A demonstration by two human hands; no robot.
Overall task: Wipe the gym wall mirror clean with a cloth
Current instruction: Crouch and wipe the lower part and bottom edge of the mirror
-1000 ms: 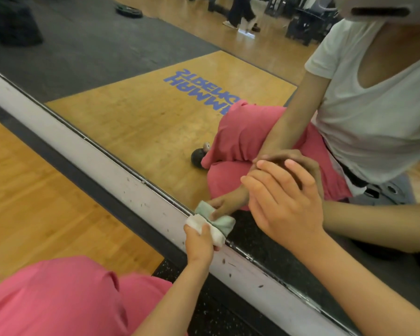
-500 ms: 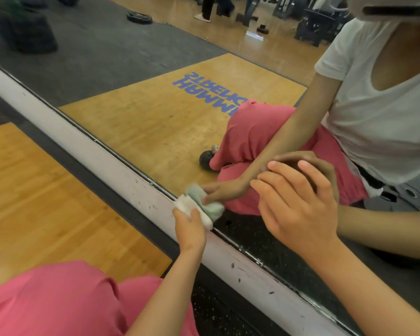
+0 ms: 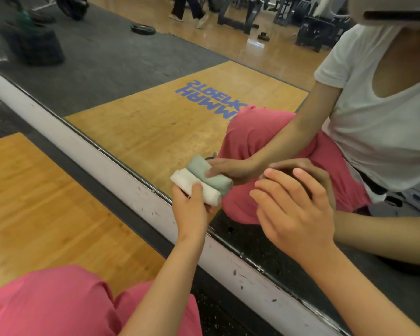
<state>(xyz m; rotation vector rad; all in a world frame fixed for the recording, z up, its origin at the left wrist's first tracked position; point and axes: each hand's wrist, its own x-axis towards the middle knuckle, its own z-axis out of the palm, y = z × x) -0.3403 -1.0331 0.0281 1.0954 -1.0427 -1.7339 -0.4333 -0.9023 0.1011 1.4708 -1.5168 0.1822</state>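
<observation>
A gym floor, seen at the foot of a wall mirror.

The long mirror (image 3: 136,69) above a scuffed white base strip (image 3: 87,151) reflects a wooden lifting platform (image 3: 155,132) with blue lettering (image 3: 211,98) reading backwards. It also reflects a dark rubber mat (image 3: 112,59), a black weight plate (image 3: 143,28) lying flat, a smaller plate (image 3: 263,36) farther off, and dark racks and machines (image 3: 318,32) along the back. On this side lie matching wood flooring (image 3: 46,202) and speckled black rubber flooring (image 3: 214,309).
</observation>
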